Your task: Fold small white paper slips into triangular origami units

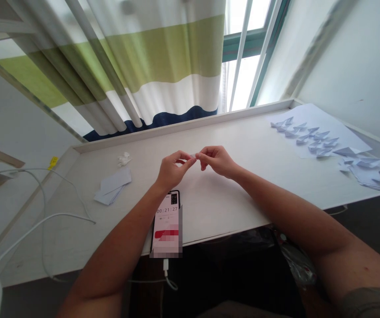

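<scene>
Over the middle of the white desk, my left hand (174, 169) and my right hand (219, 161) meet fingertip to fingertip. Both are closed in a pinch on a small piece of white paper (193, 156), mostly hidden by the fingers, so its shape cannot be made out. Left of my left hand lie a few flat paper sheets (115, 182) and a crumpled white tissue (124, 159). Small folded paper shapes (312, 137), pointed like boats, stand in rows at the far right.
A phone (167, 221) with a running timer lies by my left forearm, its charging cable (166, 267) hanging over the desk's front edge. White cables (44, 221) cross the left side. A large white sheet (329, 123) and a paper stack (368, 179) lie right. Curtains (163, 57) hang behind.
</scene>
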`<state>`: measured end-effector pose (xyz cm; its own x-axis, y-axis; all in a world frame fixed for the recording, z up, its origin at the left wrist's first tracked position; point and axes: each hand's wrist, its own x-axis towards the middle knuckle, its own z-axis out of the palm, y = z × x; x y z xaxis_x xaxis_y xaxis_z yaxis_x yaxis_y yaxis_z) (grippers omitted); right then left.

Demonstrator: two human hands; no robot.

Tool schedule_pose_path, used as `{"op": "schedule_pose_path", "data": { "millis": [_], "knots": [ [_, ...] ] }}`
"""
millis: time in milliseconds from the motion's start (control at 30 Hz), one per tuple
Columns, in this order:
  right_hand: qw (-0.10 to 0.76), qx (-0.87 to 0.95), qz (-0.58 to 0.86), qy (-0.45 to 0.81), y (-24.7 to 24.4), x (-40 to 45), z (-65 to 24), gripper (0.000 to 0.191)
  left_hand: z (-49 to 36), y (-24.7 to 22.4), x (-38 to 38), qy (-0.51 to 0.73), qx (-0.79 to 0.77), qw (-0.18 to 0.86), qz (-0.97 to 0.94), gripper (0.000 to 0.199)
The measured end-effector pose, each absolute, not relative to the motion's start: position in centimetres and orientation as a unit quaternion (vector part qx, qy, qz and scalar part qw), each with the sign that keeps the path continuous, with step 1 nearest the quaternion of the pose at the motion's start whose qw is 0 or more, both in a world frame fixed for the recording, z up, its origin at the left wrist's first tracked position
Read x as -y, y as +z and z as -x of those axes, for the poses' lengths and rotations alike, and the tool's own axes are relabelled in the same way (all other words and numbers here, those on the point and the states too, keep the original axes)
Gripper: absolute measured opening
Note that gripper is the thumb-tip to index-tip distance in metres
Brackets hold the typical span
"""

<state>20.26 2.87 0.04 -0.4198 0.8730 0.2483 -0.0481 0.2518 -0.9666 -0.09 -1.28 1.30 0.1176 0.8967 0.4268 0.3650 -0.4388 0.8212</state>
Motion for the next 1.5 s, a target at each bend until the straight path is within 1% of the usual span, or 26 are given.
{"op": "schedule_pose_path", "data": {
  "millis": [133,200,467,700,767,867,1033,1167,1267,1400,1500],
  "knots": [
    [0.454,0.658,0.278,0.533,-0.2,-3.0,-20.1,0.058,0.2,1.4,1.4,0.484,-0.453,0.307,-0.683,0.035],
    [0.46,0.661,0.272,0.527,-0.3,-3.0,-20.0,0.057,0.2,1.2,1.4,0.48,-0.444,0.325,-0.683,0.038],
    [0.489,0.674,0.305,0.462,-1.1,-3.2,-19.9,0.052,0.2,0.6,1.1,0.484,-0.429,0.338,-0.684,0.035],
    [0.5,0.648,0.26,0.512,-0.6,-3.0,-19.7,0.052,0.5,0.6,0.8,0.484,-0.417,0.353,-0.683,0.04],
    [0.503,0.641,0.256,0.52,-0.7,-3.0,-19.7,0.051,0.5,0.6,0.8,0.481,-0.425,0.349,-0.683,0.04],
    [0.503,0.624,0.269,0.534,-0.7,-3.1,-19.7,0.05,0.3,0.6,1.0,0.474,-0.424,0.377,-0.673,0.043],
    [0.5,0.626,0.274,0.532,-0.4,-2.8,-19.9,0.05,0.0,0.6,1.2,0.493,-0.414,0.395,-0.655,0.042],
    [0.497,0.635,0.27,0.526,-0.3,-2.5,-20.0,0.047,0.0,0.4,0.9,0.495,-0.404,0.401,-0.656,0.038],
    [0.492,0.671,0.295,0.471,-0.5,-2.4,-19.9,0.04,0.0,0.3,0.9,0.492,-0.411,0.369,-0.673,0.033],
    [0.494,0.741,0.323,0.319,-0.9,-2.2,-19.7,0.025,-0.2,0.5,1.5,0.461,-0.457,0.291,-0.703,0.024],
    [0.504,0.759,0.313,0.267,-1.0,-2.1,-19.6,0.02,-0.6,0.8,1.8,0.476,-0.458,0.317,-0.681,0.024]
  ]
}}
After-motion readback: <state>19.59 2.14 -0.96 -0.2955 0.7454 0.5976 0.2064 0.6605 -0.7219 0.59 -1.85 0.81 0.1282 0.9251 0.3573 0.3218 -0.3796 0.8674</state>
